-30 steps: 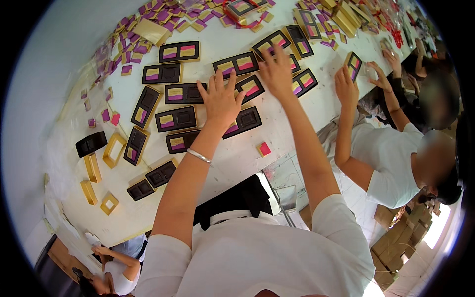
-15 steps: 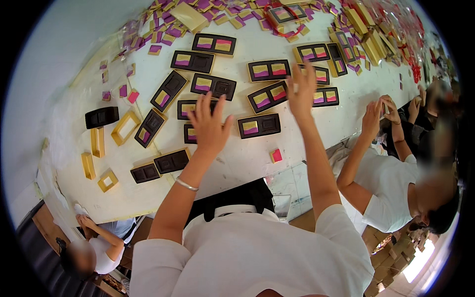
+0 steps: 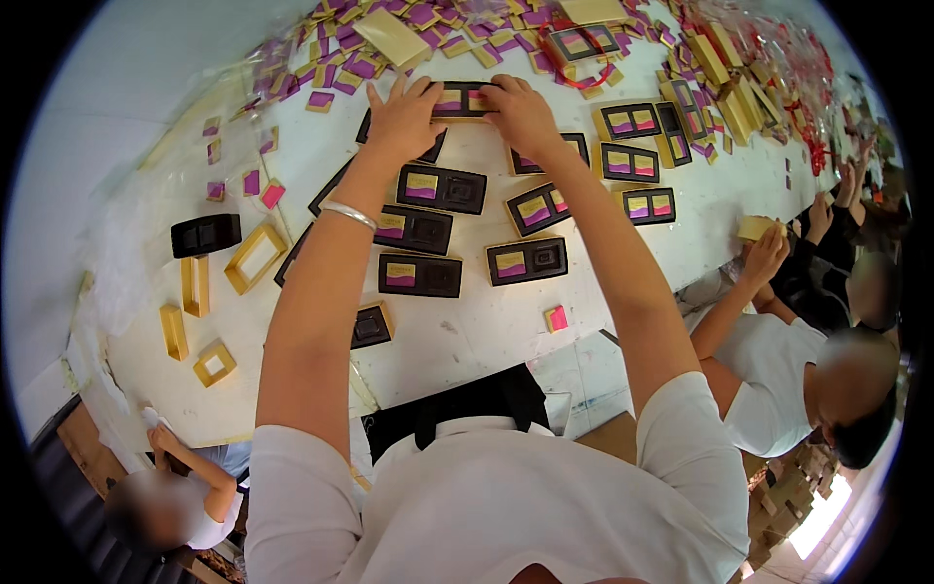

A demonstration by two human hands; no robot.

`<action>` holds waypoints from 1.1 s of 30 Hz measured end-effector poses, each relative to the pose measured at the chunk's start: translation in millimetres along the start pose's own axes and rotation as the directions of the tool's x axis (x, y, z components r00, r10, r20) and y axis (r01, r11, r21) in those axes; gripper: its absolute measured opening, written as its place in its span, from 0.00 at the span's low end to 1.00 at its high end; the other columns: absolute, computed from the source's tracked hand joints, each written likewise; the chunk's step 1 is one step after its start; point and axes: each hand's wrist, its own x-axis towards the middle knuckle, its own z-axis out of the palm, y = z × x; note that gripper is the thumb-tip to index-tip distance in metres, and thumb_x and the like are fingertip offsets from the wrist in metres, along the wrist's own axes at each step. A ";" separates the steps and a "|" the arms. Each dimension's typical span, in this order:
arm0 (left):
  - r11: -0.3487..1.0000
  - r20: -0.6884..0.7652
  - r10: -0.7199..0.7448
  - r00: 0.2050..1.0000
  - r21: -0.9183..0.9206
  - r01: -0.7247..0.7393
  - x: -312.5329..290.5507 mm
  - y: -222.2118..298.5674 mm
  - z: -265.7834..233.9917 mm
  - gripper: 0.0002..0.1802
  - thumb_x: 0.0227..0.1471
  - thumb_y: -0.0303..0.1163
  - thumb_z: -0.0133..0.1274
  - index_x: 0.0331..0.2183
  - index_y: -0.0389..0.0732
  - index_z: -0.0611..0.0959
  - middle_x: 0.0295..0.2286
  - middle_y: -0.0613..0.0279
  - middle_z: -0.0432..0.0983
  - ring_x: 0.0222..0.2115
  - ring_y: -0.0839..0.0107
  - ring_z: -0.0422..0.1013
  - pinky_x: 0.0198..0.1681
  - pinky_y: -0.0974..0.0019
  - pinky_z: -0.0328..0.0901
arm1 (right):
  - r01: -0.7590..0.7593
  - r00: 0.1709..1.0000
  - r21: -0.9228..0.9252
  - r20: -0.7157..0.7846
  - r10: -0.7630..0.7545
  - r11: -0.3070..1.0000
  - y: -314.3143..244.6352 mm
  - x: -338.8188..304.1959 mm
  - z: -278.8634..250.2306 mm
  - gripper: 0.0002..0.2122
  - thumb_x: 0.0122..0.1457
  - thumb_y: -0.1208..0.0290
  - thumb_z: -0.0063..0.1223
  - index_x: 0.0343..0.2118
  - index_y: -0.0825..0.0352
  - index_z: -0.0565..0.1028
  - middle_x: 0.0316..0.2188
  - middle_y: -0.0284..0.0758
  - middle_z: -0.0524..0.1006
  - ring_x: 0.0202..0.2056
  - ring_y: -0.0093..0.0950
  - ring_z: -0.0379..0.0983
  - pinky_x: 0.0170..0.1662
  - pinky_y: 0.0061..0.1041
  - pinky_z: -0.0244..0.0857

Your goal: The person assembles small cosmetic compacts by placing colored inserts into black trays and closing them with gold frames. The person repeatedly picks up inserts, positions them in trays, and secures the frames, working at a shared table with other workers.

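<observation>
Bangle (image 3: pixel 350 214), smooth silver, on left wrist. Pink-and-gold packet (image 3: pixel 556 318) lies apart near the counter (image 3: pixel 486 337) edge. Beyond it, gold card boxes (image 3: pixel 526 261) with black moulded inserts (image 3: pixel 443 278), square wells; several have only one well filled. Change: left hand (image 3: pixel 401 121) and right hand (image 3: pixel 525 119) have moved out to the two-packet box (image 3: pixel 464 101) at the far row, gripping its ends; box sits straighter than a moment ago. Probably the piece being positioned now. Grip force: can't tell. Farther: heap of flat purple-and-gold packets (image 3: pixel 362 66).
</observation>
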 end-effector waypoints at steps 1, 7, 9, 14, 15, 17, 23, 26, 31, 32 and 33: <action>0.999 -0.036 0.021 0.999 -0.030 -0.022 1.0 6.9 -0.5 0.32 0.45 0.41 0.56 0.52 0.51 0.68 0.51 0.67 0.61 0.56 0.62 0.53 0.57 0.35 0.40 | 0.024 1.000 -0.001 0.015 -0.024 1.000 9.1 -3.6 -5.8 0.18 0.44 0.71 0.59 0.41 0.62 0.72 0.41 0.33 0.70 0.46 0.34 0.66 0.45 0.33 0.62; 0.973 -0.030 -0.086 0.996 -0.217 0.078 4.6 27.2 6.3 0.29 0.41 0.40 0.60 0.48 0.48 0.73 0.42 0.63 0.68 0.48 0.62 0.63 0.57 0.39 0.45 | 0.032 0.976 0.016 0.213 -0.035 0.999 17.2 -0.1 -26.7 0.21 0.43 0.74 0.59 0.44 0.61 0.69 0.44 0.31 0.67 0.46 0.33 0.66 0.45 0.33 0.62; 0.967 -0.022 -0.099 0.995 -0.236 0.091 5.4 28.0 5.6 0.29 0.41 0.39 0.60 0.48 0.48 0.73 0.42 0.63 0.68 0.47 0.62 0.63 0.57 0.40 0.46 | 0.051 0.968 -0.041 0.249 -0.039 0.998 15.6 5.9 -28.6 0.21 0.43 0.74 0.59 0.43 0.61 0.69 0.43 0.31 0.67 0.46 0.33 0.66 0.44 0.33 0.63; 0.965 -0.019 -0.097 0.995 -0.248 0.089 4.1 28.4 5.0 0.30 0.41 0.39 0.60 0.48 0.47 0.72 0.42 0.62 0.70 0.45 0.62 0.66 0.55 0.42 0.49 | 0.092 0.954 -0.061 0.292 -0.070 0.994 20.2 15.4 -27.2 0.19 0.43 0.74 0.59 0.40 0.62 0.69 0.43 0.32 0.67 0.46 0.34 0.65 0.43 0.32 0.63; 0.966 -0.035 -0.108 0.994 -0.240 0.096 2.5 28.9 6.0 0.30 0.41 0.40 0.60 0.48 0.46 0.72 0.41 0.63 0.70 0.44 0.62 0.67 0.54 0.43 0.51 | 0.124 0.957 -0.071 0.271 -0.101 0.990 22.7 11.3 -25.5 0.18 0.43 0.75 0.59 0.40 0.62 0.69 0.43 0.32 0.67 0.45 0.34 0.65 0.43 0.32 0.63; 0.962 -0.048 -0.116 0.992 -0.255 0.100 2.1 29.4 9.6 0.30 0.40 0.40 0.60 0.48 0.47 0.72 0.41 0.63 0.70 0.44 0.63 0.67 0.54 0.45 0.52 | 0.132 0.969 -0.028 0.214 -0.123 0.991 24.0 5.1 -25.9 0.19 0.42 0.75 0.59 0.39 0.62 0.69 0.43 0.32 0.67 0.45 0.34 0.66 0.42 0.33 0.63; 0.954 -0.110 -0.117 0.987 -0.289 0.081 -1.4 27.0 15.3 0.31 0.39 0.40 0.61 0.48 0.46 0.73 0.41 0.63 0.71 0.43 0.62 0.67 0.52 0.47 0.55 | 0.062 0.970 0.047 0.232 -0.071 0.997 15.3 8.8 -32.1 0.21 0.41 0.76 0.60 0.40 0.63 0.67 0.42 0.34 0.67 0.45 0.35 0.65 0.42 0.32 0.63; 0.953 -0.084 -0.121 0.989 -0.287 0.092 -0.6 27.1 11.3 0.31 0.39 0.39 0.61 0.48 0.47 0.73 0.41 0.64 0.71 0.43 0.62 0.68 0.52 0.46 0.54 | 0.061 0.944 0.016 0.323 -0.063 0.998 14.4 18.4 -36.6 0.21 0.41 0.78 0.59 0.40 0.63 0.67 0.43 0.35 0.66 0.45 0.36 0.65 0.43 0.33 0.62; 0.952 -0.101 -0.127 0.987 -0.290 0.093 -1.3 27.8 10.1 0.31 0.39 0.40 0.61 0.48 0.47 0.73 0.41 0.64 0.71 0.43 0.62 0.68 0.53 0.47 0.53 | 0.247 0.952 -0.044 0.200 -0.234 0.968 18.3 21.6 -35.7 0.16 0.41 0.78 0.58 0.34 0.66 0.67 0.39 0.35 0.67 0.40 0.37 0.66 0.40 0.32 0.62; 0.952 -0.096 -0.129 0.987 -0.290 0.096 -0.9 27.7 10.6 0.31 0.39 0.40 0.61 0.48 0.47 0.73 0.42 0.64 0.71 0.43 0.62 0.68 0.53 0.47 0.53 | 0.255 0.947 -0.011 0.207 -0.248 0.967 21.6 16.6 -34.2 0.14 0.42 0.78 0.57 0.33 0.66 0.67 0.38 0.35 0.67 0.39 0.36 0.66 0.39 0.32 0.61; 0.952 -0.092 -0.131 0.987 -0.290 0.099 -0.6 27.6 11.0 0.31 0.39 0.40 0.61 0.48 0.47 0.73 0.42 0.64 0.71 0.43 0.62 0.67 0.54 0.47 0.53 | 0.263 0.942 0.023 0.213 -0.261 0.965 23.7 9.0 -32.7 0.13 0.42 0.77 0.57 0.32 0.66 0.68 0.36 0.36 0.67 0.38 0.36 0.66 0.39 0.31 0.61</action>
